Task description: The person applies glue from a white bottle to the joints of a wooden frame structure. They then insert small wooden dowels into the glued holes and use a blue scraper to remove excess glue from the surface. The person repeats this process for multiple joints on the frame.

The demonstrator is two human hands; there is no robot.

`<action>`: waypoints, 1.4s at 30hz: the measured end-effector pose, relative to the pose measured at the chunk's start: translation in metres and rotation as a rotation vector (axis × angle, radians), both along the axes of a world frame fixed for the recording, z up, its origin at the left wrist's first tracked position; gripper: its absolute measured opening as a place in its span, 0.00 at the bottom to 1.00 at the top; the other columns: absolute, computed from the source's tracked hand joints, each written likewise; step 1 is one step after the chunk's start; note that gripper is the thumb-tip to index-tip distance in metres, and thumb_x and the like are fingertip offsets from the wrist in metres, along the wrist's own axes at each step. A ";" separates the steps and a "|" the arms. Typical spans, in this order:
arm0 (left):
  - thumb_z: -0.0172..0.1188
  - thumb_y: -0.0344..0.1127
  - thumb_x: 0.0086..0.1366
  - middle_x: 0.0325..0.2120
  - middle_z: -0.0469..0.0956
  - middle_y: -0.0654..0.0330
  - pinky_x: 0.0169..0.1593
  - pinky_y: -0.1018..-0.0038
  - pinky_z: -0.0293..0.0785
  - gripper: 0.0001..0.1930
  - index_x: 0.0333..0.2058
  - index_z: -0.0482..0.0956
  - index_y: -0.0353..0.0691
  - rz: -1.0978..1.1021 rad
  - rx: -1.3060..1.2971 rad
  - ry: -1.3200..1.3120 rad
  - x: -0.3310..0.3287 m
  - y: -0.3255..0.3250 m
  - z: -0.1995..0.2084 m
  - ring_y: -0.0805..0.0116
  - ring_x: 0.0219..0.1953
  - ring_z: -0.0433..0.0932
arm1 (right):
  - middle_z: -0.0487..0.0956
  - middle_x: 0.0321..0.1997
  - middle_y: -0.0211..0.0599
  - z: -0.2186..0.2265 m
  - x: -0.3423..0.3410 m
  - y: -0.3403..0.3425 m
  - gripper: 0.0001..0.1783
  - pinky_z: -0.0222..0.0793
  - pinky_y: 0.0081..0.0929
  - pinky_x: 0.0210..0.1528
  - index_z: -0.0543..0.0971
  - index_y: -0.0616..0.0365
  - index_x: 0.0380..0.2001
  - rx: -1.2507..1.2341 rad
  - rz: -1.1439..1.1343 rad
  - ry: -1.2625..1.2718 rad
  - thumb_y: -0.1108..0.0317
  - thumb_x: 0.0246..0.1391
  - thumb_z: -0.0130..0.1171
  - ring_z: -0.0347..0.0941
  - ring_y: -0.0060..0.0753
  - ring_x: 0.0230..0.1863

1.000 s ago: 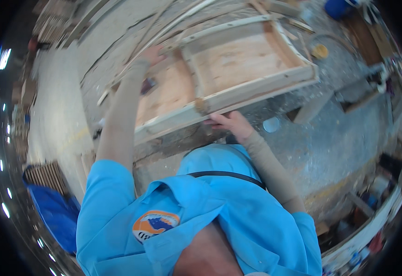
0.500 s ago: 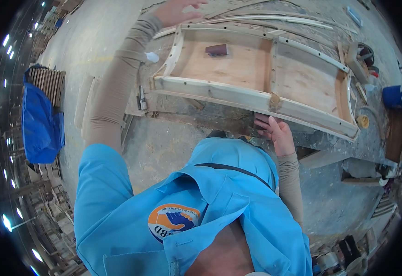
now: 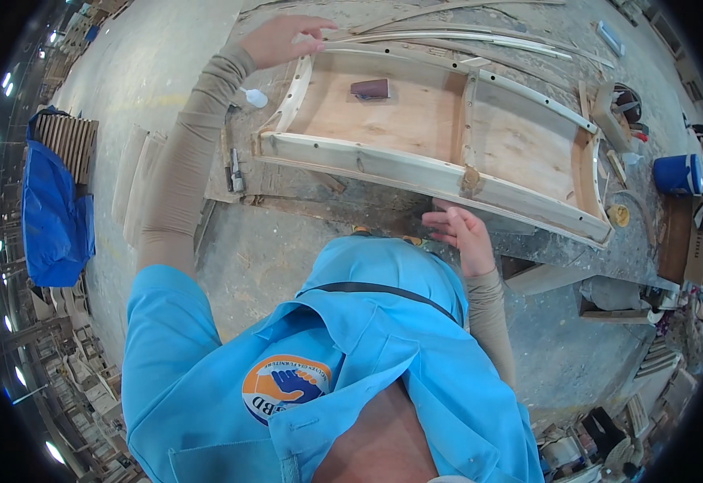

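Observation:
A curved, shallow wooden frame with a plywood panel [image 3: 520, 133] and a cross rail lies in front of me. Inside its left section rests a dark maroon piece, rolled or cup-like [image 3: 370, 89]. My left hand [image 3: 287, 40] reaches to the frame's far left corner, fingers stretched and apart; whether the fingertips touch the wood, I cannot tell. Just below the near rail is my right hand [image 3: 462, 237], palm partly up and fingers extended, with nothing seen in it. Its fingertips come close to the rail's underside.
Long thin wood strips [image 3: 448, 36] lie beyond the frame. Left of it are a brush-like tool [image 3: 237, 173] and a white plastic piece [image 3: 255, 97]. To the right stand a blue bucket [image 3: 677, 175] and a yellow roll [image 3: 618, 215]. A blue tarp [image 3: 53, 217] covers stacked slats.
My left hand has come down toward me, closer to the frame's far left corner. My right hand stays near the near rail, fingers still extended. The whole view has shifted slightly.

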State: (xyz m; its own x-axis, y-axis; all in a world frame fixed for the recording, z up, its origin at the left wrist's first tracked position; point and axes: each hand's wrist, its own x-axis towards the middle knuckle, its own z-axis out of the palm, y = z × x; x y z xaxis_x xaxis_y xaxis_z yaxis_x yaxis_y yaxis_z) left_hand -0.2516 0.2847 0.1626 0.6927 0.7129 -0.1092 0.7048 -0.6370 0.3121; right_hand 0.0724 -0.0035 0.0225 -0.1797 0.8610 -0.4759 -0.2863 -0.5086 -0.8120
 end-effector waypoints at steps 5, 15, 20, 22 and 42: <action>0.56 0.39 0.64 0.40 0.78 0.58 0.57 0.67 0.68 0.23 0.58 0.70 0.47 -0.017 -0.002 -0.133 0.009 -0.023 -0.029 0.63 0.46 0.76 | 0.82 0.39 0.36 0.026 -0.024 -0.004 0.18 0.71 0.23 0.43 0.75 0.54 0.54 0.465 0.162 -0.597 0.67 0.61 0.51 0.78 0.30 0.38; 0.55 0.36 0.65 0.41 0.79 0.58 0.54 0.71 0.68 0.19 0.55 0.73 0.43 0.353 0.012 -0.302 -0.067 -0.094 -0.036 0.66 0.46 0.77 | 0.72 0.38 0.31 0.035 -0.028 0.000 0.37 0.67 0.37 0.45 0.62 0.42 0.66 0.732 0.578 -1.349 0.69 0.50 0.58 0.69 0.36 0.41; 0.54 0.35 0.66 0.37 0.81 0.60 0.48 0.73 0.71 0.14 0.49 0.78 0.41 0.700 0.036 -0.540 -0.140 -0.110 -0.082 0.72 0.39 0.79 | 0.75 0.38 0.33 0.030 -0.033 -0.003 0.23 0.68 0.35 0.45 0.76 0.49 0.50 0.915 0.410 -1.168 0.71 0.47 0.61 0.71 0.36 0.39; 0.55 0.35 0.65 0.35 0.81 0.60 0.45 0.74 0.72 0.13 0.47 0.78 0.41 0.839 0.028 -0.553 -0.185 -0.114 -0.116 0.73 0.36 0.78 | 0.76 0.34 0.35 0.034 -0.037 -0.003 0.16 0.69 0.33 0.42 0.80 0.53 0.41 0.855 0.303 -1.091 0.73 0.46 0.62 0.72 0.36 0.35; 0.67 0.46 0.53 0.41 0.78 0.53 0.56 0.61 0.63 0.26 0.47 0.75 0.39 0.795 0.391 -0.125 -0.183 -0.031 -0.262 0.54 0.44 0.75 | 0.76 0.29 0.40 0.090 0.137 0.072 0.06 0.69 0.31 0.34 0.80 0.58 0.35 0.686 -0.292 -1.580 0.71 0.53 0.58 0.75 0.40 0.30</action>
State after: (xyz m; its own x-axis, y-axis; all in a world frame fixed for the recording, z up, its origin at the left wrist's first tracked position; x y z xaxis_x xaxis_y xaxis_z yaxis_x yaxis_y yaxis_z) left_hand -0.4341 0.2541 -0.0994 -0.0318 0.9577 0.2859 0.9589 -0.0514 0.2791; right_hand 0.2094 0.0687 0.1126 0.2421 0.8806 0.4075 0.9124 -0.0638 -0.4042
